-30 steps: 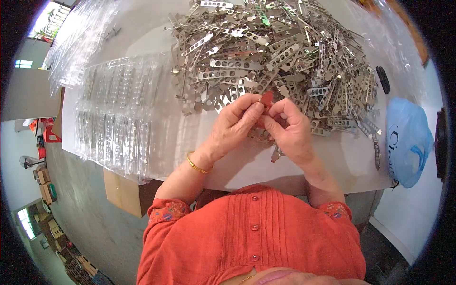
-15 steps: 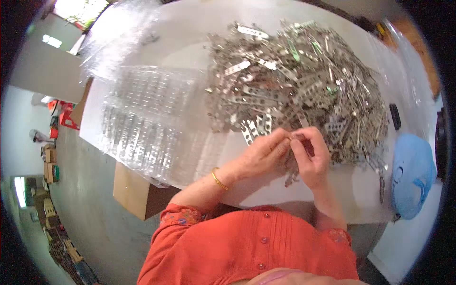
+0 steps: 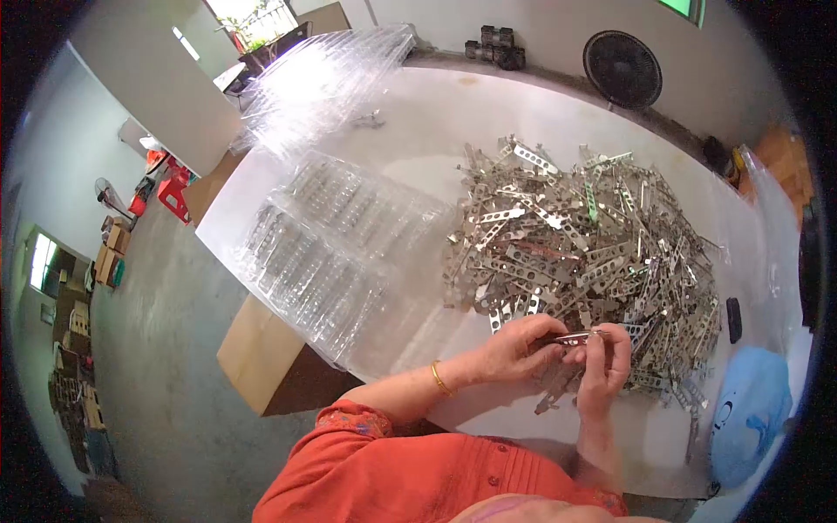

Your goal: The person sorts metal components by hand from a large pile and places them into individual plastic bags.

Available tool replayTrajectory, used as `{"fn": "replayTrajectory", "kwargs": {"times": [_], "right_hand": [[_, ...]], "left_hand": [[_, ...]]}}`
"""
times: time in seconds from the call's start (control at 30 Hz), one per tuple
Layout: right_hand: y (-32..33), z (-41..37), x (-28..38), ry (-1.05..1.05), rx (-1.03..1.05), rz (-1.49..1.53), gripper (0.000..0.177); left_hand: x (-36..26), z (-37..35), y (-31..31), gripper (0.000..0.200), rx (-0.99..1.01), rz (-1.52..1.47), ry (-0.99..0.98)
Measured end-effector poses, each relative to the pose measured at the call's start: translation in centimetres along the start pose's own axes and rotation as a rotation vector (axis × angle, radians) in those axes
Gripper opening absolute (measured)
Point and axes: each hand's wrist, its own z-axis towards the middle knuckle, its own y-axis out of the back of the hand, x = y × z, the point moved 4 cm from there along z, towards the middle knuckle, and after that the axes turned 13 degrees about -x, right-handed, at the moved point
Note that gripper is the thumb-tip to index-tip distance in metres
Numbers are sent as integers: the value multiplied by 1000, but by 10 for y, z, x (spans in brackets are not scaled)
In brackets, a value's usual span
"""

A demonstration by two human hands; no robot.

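My left hand (image 3: 525,348) pinches one end of a small flat metal strip (image 3: 573,338) over the near edge of a metal heap. On the strip's other end, the fingers of my right hand (image 3: 603,366) are closed. The large heap of perforated metal strips (image 3: 575,235) lies just beyond both hands, many of them with rows of round holes. A few loose strips (image 3: 551,397) rest on the white table below my hands. To the left lie clear plastic trays (image 3: 318,253) with rows of narrow slots.
More clear plastic trays (image 3: 327,83) are stacked at the table's far left corner. A blue bag-like item (image 3: 751,417) and a small black object (image 3: 734,320) sit at the right edge. A cardboard box (image 3: 270,357) stands below the table's left edge. A black fan (image 3: 622,70) is by the wall.
My head view has tilted up, so the table sits lower in view. Between my hands the metal strip now shows clearly; before, the fingers were pressed together and hid it.
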Motion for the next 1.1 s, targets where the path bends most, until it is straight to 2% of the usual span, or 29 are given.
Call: {"fn": "replayTrajectory", "kwargs": {"times": [0.1,0.2,0.27,0.47,0.53,0.63,0.77,1.1], "right_hand": [[6,2,-4,23,-50,-5,9],[6,3,-2,7,-71,-2,10],[4,4,-1,-14,-78,6,9],[3,6,-2,-16,-126,-34,29],[7,6,-5,65,-102,-185,34],[6,6,-4,147,-115,-272,33],[5,5,-3,153,-123,-287,32],[1,3,-2,55,-103,-181,23]], "left_hand": [[5,-1,-1,23,2,-6,41],[9,-2,0,22,-18,61,-19],[16,-3,-2,22,7,94,74],[19,-4,-6,22,-14,20,142],[18,-3,-4,23,-22,39,143],[18,-3,-4,24,-46,60,116],[12,-4,-7,21,-102,27,59],[17,-5,-6,24,-79,81,46]]}}
